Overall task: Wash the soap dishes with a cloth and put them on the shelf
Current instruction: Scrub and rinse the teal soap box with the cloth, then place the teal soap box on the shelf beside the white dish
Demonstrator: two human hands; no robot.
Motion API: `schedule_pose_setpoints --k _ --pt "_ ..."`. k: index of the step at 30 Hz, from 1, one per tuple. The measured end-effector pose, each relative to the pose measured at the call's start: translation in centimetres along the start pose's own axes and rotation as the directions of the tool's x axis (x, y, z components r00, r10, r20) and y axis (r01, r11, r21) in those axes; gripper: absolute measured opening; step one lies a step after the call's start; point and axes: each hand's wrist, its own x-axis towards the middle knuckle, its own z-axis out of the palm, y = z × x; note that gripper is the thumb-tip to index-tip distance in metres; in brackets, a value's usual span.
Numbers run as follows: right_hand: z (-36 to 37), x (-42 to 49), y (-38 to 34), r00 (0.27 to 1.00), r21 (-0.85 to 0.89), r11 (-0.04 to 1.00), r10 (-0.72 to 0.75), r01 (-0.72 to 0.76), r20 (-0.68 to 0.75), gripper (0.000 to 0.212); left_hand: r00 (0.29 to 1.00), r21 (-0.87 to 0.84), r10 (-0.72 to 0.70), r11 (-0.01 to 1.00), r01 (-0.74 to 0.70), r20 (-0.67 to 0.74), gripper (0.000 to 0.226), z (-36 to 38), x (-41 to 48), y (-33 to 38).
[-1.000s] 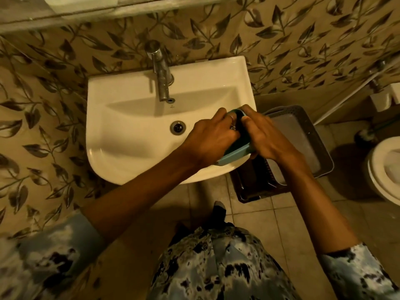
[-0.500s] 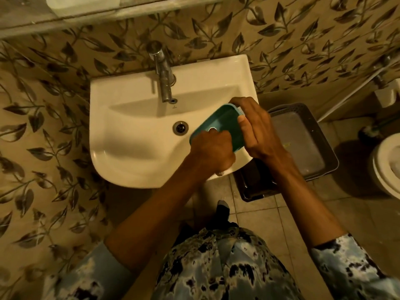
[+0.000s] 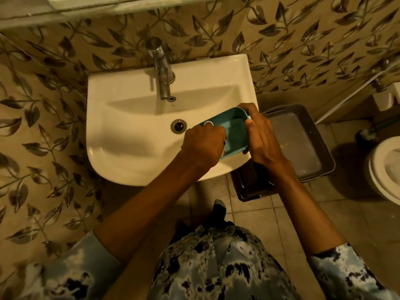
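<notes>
**A:** Where did we have the teal plastic rectangular soap dish (image 3: 234, 131)?

**B:** Over the right front part of the white ceramic wall basin (image 3: 129, 131), tilted with its hollow side facing up at us. Our right hand (image 3: 263, 139) was clamped on its right edge, thumb laid over the rim and the other fingers wrapped behind it.

**A:** And our left hand (image 3: 204, 146)?

**B:** Curled shut into a fist against the dish's left half, knuckles up. A pale bit showed under the fist at the dish's lower edge, but we could not tell whether that was the cloth. The fist covered much of the dish, so we only saw its far corner and its right inner side.

**A:** What stood around us?

**B:** The chrome pillar tap (image 3: 161, 72) was at the back of the basin, its spout pointing toward the round metal drain (image 3: 178, 126), which lay just left of the dish. On the floor to the right of the basin sat a dark woven-look plastic tray (image 3: 324, 152), partly hidden behind our right wrist. Further right we saw the rim of a white toilet (image 3: 383, 169). The beige wall tiles with grey leaf print (image 3: 43, 126) ran behind and to the left.

**A:** And the shelf?

**B:** A pale grey ledge (image 3: 86, 11) crossed the top edge above the tap, well apart from the dish.
</notes>
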Motion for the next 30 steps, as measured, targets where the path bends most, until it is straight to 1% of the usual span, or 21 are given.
schedule_pose_setpoints --k 2,3,4,5,6,7,8,10,12,13,14,15,17,18,19,20,23,25,28,29,30 --pt "0.3 -0.1 0.2 1.000 0.005 1.000 -0.001 0.001 0.018 0.033 0.996 0.025 0.067 0.997 -0.069 0.058 0.037 -0.5 -0.2 -0.6" --pt "0.6 -0.1 0.4 1.000 0.000 1.000 0.002 -0.002 0.023 0.033 0.990 -0.017 0.127 0.992 -0.126 0.065 0.035 -0.9 -0.2 -1.1" --pt "0.8 0.0 0.6 1.000 -0.008 1.000 0.006 -0.006 0.028 0.033 0.980 -0.126 0.185 0.976 -0.175 0.073 0.032 -1.2 -0.3 -1.7" --pt "0.9 0.0 0.9 0.999 -0.021 1.000 0.012 -0.011 0.030 0.032 0.969 -0.299 0.231 0.934 -0.197 0.083 0.032 -1.5 -0.4 -2.7" --pt "0.9 0.1 1.1 0.999 -0.039 0.999 0.019 -0.018 0.026 0.033 0.962 -0.481 0.264 0.854 -0.198 0.073 0.034 -1.7 -0.5 -3.7" --pt "0.7 0.2 1.5 0.999 -0.056 0.998 0.030 -0.029 0.020 0.034 0.962 -0.625 0.272 0.755 -0.199 0.023 0.035 -2.0 -0.6 -4.9" --pt "0.5 0.3 1.8 0.999 -0.070 0.996 0.049 -0.048 0.013 0.035 0.970 -0.731 0.242 0.655 -0.191 -0.036 0.034 -2.0 -0.9 -6.1" --pt "0.1 0.3 2.6 0.995 -0.079 0.992 0.101 -0.100 0.001 0.038 0.988 -0.885 0.104 0.442 -0.147 -0.112 0.032 -1.4 -1.4 -8.6" --pt "-0.1 0.3 3.1 0.992 -0.066 0.990 0.128 -0.127 0.003 0.039 0.991 -0.970 -0.077 0.226 -0.092 -0.112 0.032 -0.6 -1.2 -11.2" --pt "-0.1 0.2 3.3 0.991 -0.058 0.989 0.136 -0.136 0.007 0.040 0.982 -0.988 -0.165 0.137 -0.069 -0.091 0.033 -0.2 -0.8 -12.5" --pt "-0.1 0.3 3.5 0.989 -0.047 0.988 0.145 -0.144 0.012 0.040 0.963 -0.995 -0.258 0.075 -0.059 -0.076 0.033 0.1 -0.3 -13.8" --pt "0.0 0.3 3.6 0.987 -0.033 0.987 0.159 -0.158 0.017 0.040 0.931 -0.997 -0.358 0.042 -0.058 -0.069 0.034 0.3 0.6 -15.2" --pt "0.3 0.5 3.7 0.983 0.011 0.983 0.182 -0.182 0.024 0.040 0.826 -0.999 -0.562 0.010 -0.045 -0.043 0.036 0.5 2.7 -17.8" --pt "0.5 0.6 3.7 0.982 0.035 0.982 0.187 -0.188 0.025 0.039 0.773 -0.999 -0.634 -0.026 -0.038 -0.013 0.038 0.4 4.0 -19.0" --pt "0.7 0.7 3.6 0.981 0.059 0.980 0.190 -0.192 0.027 0.038 0.737 -0.996 -0.675 -0.075 -0.040 0.021 0.039 0.2 5.2 -20.2" --pt "0.9 0.8 3.4 0.980 0.083 0.977 0.194 -0.196 0.032 0.038 0.726 -0.990 -0.685 -0.131 -0.044 0.059 0.038 0.0 6.5 -21.3" --pt "1.3 0.9 2.9 0.977 0.142 0.967 0.209 -0.212 0.033 0.039 0.749 -0.947 -0.640 -0.316 -0.057 0.168 0.029 -1.2 9.9 -23.9" --pt "1.4 0.7 2.7 0.977 0.164 0.963 0.213 -0.213 0.022 0.037 0.759 -0.912 -0.615 -0.404 -0.069 0.215 0.033 -2.1 11.7 -24.8" --pt "1.2 0.2 2.7 0.968 0.181 0.952 0.249 -0.248 0.016 0.034 0.753 -0.849 -0.617 -0.505 -0.154 0.230 0.019 -2.7 13.8 -25.1" --pt "1.1 0.0 2.8 0.965 0.184 0.948 0.263 -0.261 0.013 0.033 0.755 -0.831 -0.617 -0.525 -0.183 0.223 0.020 -2.7 14.4 -25.0" --pt "1.0 -0.2 2.9 0.962 0.185 0.945 0.274 -0.271 0.010 0.032 0.752 -0.833 -0.627 -0.515 -0.204 0.203 0.020 -2.5 14.9 -24.9"
